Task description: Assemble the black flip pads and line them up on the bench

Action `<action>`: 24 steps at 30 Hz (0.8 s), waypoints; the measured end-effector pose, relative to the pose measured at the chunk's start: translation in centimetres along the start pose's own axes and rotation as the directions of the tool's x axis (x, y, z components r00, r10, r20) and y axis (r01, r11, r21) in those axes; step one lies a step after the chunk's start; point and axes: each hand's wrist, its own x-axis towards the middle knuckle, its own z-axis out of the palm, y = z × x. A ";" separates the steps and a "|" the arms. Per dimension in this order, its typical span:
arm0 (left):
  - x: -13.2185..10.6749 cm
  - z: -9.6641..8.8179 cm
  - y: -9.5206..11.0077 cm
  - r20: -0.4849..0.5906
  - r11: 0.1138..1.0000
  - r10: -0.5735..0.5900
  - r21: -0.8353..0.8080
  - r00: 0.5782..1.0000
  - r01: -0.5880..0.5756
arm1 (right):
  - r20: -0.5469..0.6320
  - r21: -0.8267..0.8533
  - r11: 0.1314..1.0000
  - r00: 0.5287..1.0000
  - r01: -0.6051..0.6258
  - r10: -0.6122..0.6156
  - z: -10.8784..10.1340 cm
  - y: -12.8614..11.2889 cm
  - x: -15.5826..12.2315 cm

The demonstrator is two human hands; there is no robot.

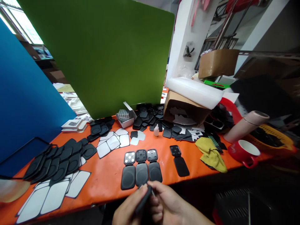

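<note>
A flat black piece (143, 201) is gripped between both hands at the near edge of the orange table (107, 184), low in the frame. The left hand (128, 211) is closed around its lower end, and the right hand (165, 203) is closed over its upper end, fingertips pinched on it.

Just beyond the hands, three black cases (141, 168) are laid open side by side, touching, each with a square upper half and a rounded lower half. A fourth open case (179, 161) is set apart to their right. A yellow cloth (211, 154) is crumpled further right, near a red cup (245, 151) whose contents cannot be seen, and a pinkish roll (246, 125) lies tilted behind it beside a yellow basket (274, 139) holding dark items.

To the left, black shells (58, 159) are overlapped in a heap, with white sheets (51, 195) spread below them. More white sheets (113, 142) are scattered mid-table. A small white bottle (156, 130) stands upright before a pile of black parts (148, 117). A white box (125, 118) is filled with small grey pieces, its lid flap raised. A brown carton (182, 109), tipped on its side, is seen holding white cut-outs, with a white foam roll (194, 90) resting on top.

Green (107, 53) and blue (21, 103) boards are stood at the back.
</note>
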 end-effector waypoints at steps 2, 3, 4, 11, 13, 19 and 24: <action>1.6 -1.3 -0.7 -0.159 0.964 -0.262 -0.087 0.952 0.251 | 0.039 -0.005 0.986 0.986 0.164 -0.164 0.3 -0.9 -0.5; 2.6 -2.2 -1.4 -0.232 0.926 -0.376 -0.141 0.897 0.351 | 0.038 -0.025 0.965 0.965 0.261 -0.260 0.4 -1.4 -0.8; 3.7 -3.3 -2.3 -0.275 0.903 -0.424 -0.199 0.863 0.380 | 0.025 -0.068 0.937 0.940 0.342 -0.341 0.4 -1.8 -1.1; 9.7 -8.1 -10.1 -0.268 0.865 -0.386 0.226 0.883 0.447 | -0.051 -0.593 0.666 0.804 0.453 -0.592 -1.5 -3.0 -2.0; 9.8 -7.8 -10.8 -0.296 0.852 -0.344 0.301 0.891 0.429 | -0.051 -0.675 0.594 0.775 0.439 -0.630 -2.5 -3.0 -1.7; 7.7 -4.8 -8.5 -0.306 0.826 -0.172 0.474 0.936 0.306 | 0.060 -0.933 0.183 0.635 0.311 -0.770 -4.1 -4.4 -0.6; 5.1 1.2 -4.9 0.273 0.760 0.059 0.611 0.960 -0.221 | 0.127 -0.961 -0.246 0.588 -0.126 -0.799 -3.2 -9.3 2.1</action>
